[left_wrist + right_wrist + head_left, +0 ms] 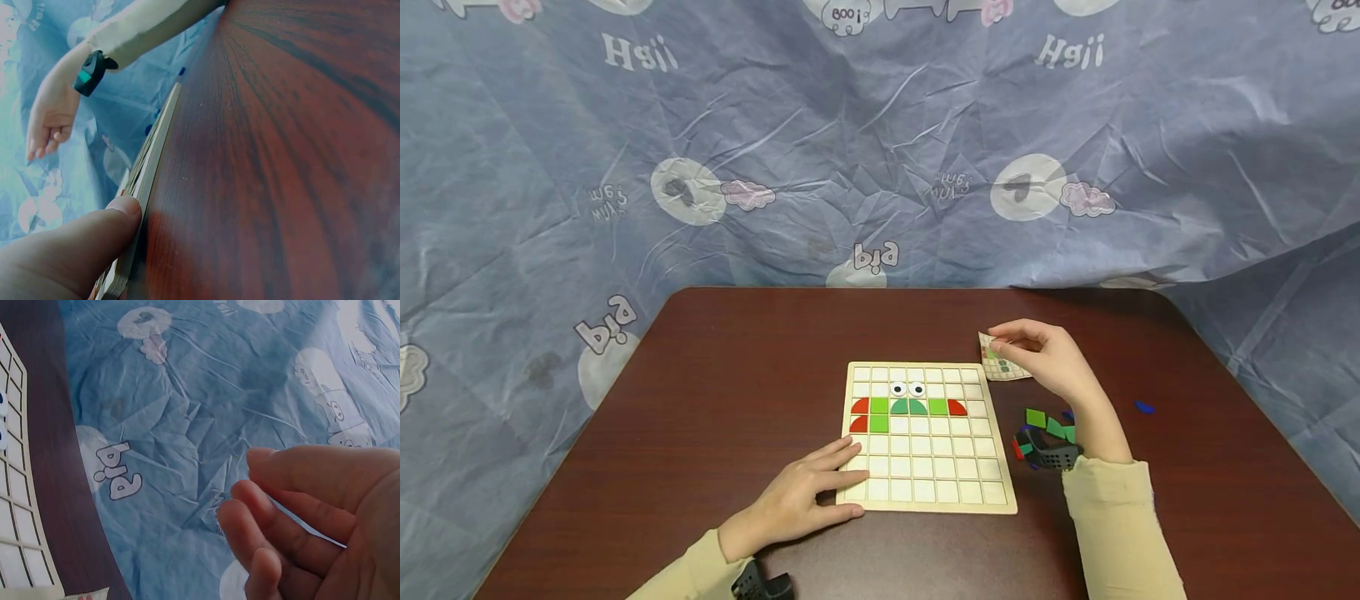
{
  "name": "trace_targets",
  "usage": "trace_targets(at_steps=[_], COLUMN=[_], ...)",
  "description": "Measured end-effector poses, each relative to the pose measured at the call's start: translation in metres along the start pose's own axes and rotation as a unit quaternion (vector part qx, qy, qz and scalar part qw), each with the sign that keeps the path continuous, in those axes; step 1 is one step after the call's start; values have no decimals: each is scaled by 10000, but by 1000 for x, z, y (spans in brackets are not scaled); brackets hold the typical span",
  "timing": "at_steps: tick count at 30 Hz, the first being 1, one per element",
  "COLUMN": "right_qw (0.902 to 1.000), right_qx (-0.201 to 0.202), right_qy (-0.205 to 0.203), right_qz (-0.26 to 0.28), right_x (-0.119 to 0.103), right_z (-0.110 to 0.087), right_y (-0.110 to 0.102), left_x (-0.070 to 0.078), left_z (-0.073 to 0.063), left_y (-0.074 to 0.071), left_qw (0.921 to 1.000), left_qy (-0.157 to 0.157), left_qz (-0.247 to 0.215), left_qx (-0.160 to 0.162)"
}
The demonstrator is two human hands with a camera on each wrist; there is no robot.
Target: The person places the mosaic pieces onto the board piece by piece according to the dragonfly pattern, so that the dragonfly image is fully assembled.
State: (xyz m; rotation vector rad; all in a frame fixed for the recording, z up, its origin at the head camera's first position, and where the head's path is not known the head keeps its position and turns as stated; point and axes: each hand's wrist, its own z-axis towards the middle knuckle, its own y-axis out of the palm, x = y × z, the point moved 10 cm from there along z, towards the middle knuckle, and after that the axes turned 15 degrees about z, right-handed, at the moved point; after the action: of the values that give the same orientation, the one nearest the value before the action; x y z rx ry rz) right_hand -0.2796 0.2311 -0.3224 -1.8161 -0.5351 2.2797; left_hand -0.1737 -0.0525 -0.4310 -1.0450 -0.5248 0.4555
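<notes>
A square wooden grid board lies on the table, its edge also in view in the left wrist view. Two round eye pieces sit in its upper rows, above teal quarter-rounds, light green squares and red quarter-rounds. My left hand rests spread at the board's left edge, the thumb against its side. Over a small printed pattern card hovers my right hand, fingers loosely bent. In the right wrist view nothing shows between that hand's thumb and fingers.
Loose green, teal and red pieces lie right of the board, partly hidden under the right wrist's black camera. A blue piece lies farther right. Behind the brown table hangs a printed blue cloth.
</notes>
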Motion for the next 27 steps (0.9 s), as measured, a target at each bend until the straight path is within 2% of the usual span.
trace_targets(at_steps=[7, 12, 20, 27], right_qw=[9983, 9961, 9958, 9960], right_qx=[500, 700, 555, 98], right_qy=[-275, -512, -432, -280], right_qz=[-75, -134, -588, -846], right_x=[4, 9, 38, 69], right_z=[-8, -17, -35, -48], right_y=[-21, -31, -38, -38], left_x=[-1, -1, -3, -3], left_z=[0, 0, 0, 0], left_y=[1, 1, 2, 3], left_qw=[10000, 10000, 9998, 9999], left_qy=[-35, -62, -122, -98], left_qz=[7, -10, -69, -70], left_qx=[-14, -52, -158, -120])
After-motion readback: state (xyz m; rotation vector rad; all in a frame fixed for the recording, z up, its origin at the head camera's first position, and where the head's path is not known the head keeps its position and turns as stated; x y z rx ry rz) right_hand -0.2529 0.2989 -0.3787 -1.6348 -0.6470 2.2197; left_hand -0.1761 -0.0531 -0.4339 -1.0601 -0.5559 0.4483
